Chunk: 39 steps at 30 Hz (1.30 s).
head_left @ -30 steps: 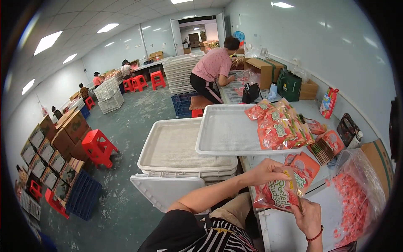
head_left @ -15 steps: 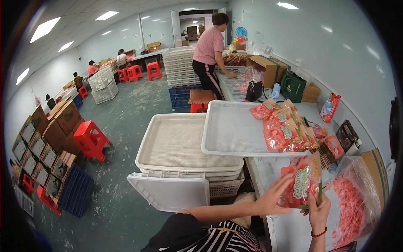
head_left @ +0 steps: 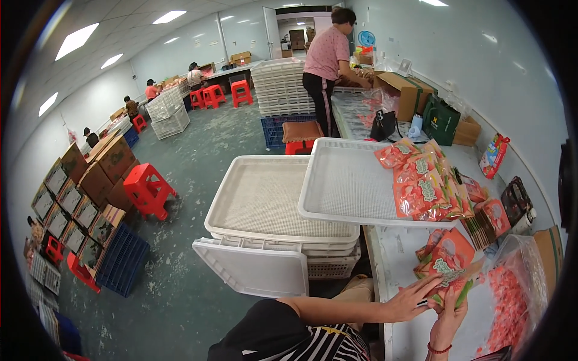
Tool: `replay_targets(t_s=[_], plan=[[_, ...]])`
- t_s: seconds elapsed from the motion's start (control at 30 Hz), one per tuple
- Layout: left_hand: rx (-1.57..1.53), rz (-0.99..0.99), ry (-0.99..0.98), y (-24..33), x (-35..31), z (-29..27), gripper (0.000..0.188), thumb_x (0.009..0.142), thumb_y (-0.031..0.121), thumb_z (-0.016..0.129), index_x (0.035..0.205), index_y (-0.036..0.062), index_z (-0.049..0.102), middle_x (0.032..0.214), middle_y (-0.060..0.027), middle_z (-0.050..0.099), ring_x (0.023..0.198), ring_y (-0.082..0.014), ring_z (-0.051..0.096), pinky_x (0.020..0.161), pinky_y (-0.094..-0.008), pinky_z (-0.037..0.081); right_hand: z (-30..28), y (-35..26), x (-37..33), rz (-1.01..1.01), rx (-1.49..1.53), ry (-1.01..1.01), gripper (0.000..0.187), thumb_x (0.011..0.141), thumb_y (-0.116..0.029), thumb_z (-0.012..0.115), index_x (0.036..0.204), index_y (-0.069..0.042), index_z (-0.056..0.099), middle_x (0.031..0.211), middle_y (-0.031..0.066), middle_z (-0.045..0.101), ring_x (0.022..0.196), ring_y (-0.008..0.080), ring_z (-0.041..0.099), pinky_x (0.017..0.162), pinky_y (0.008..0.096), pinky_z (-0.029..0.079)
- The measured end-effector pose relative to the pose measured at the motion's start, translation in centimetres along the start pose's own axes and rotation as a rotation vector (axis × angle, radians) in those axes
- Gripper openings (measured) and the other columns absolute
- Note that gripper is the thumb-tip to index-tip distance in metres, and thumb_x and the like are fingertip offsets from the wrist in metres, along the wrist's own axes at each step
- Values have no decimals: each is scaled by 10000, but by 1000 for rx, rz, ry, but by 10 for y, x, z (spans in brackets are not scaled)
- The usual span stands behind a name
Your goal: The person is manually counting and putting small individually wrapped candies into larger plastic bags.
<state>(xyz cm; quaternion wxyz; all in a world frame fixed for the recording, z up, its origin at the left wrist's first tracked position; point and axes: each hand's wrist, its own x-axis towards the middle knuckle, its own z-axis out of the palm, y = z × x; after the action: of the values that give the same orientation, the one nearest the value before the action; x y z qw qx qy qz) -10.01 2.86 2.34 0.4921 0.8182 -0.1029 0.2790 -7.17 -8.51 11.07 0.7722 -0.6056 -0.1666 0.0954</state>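
Red-orange flat pouches (head_left: 424, 183) with green labels lie stacked on the white tray (head_left: 349, 186); brown cartons (head_left: 78, 186) stand left.

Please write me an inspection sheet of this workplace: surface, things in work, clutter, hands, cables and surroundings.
Surface: white table, partly bare.
Job's things: red snack pouch held over table; filled pouches piled on white tray.
Clutter: clear bag of red pieces, flat pouch stack.
Hands: left hand and right hand both grip the pouch.
Cables: nothing seen.
Surroundings: stacked trays, red stool, person in pink.
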Motion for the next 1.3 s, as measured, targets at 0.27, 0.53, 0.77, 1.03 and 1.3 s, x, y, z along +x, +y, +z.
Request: replay_targets(t_s=[0.27, 0.53, 0.77, 1.03, 1.3], plan=[[-205, -80, -11, -14, -5, -2, 734, 742, 113, 724, 1399, 105, 398, 1302, -172, 535, 1120, -333, 579, 920, -375, 493, -22, -13, -9, 306, 203, -99, 232, 946, -170, 527, 1021, 41, 587, 780, 153, 674, 588, 207, 672, 497, 261, 566], [-268, -120, -91, -2, 0, 5, 698, 753, 183, 712, 1382, 108, 420, 1165, -178, 613, 983, -348, 635, 822, -377, 525, -25, -17, -12, 287, 175, -77, 241, 927, -159, 560, 1016, 61, 604, 768, 166, 679, 572, 223, 671, 482, 282, 559], [-80, 39, -27, -8, 1, 1, 637, 757, 107, 684, 1345, 89, 441, 1193, -167, 595, 951, -354, 635, 782, -390, 533, -27, -19, -16, 261, 94, -82, 238, 929, -177, 563, 982, 51, 608, 750, 165, 677, 550, 212, 662, 467, 271, 544], [-228, -266, -295, -10, 9, -2, 649, 773, 55, 663, 1371, 108, 417, 1153, -176, 608, 933, -324, 648, 752, -376, 539, -18, -19, -5, 127, 11, -6, 249, 937, -202, 558, 929, 41, 612, 758, 146, 673, 558, 175, 650, 471, 264, 512], [-269, -323, -99, -62, 46, -56, 319, 890, 150, 625, 1176, 38, 540, 925, -68, 658, 758, -148, 607, 701, -309, 497, -34, -23, 8, 250, -7, -286, 320, 1000, -272, 426, 1179, -11, 475, 853, 159, 676, 693, 234, 683, 638, 307, 558]])
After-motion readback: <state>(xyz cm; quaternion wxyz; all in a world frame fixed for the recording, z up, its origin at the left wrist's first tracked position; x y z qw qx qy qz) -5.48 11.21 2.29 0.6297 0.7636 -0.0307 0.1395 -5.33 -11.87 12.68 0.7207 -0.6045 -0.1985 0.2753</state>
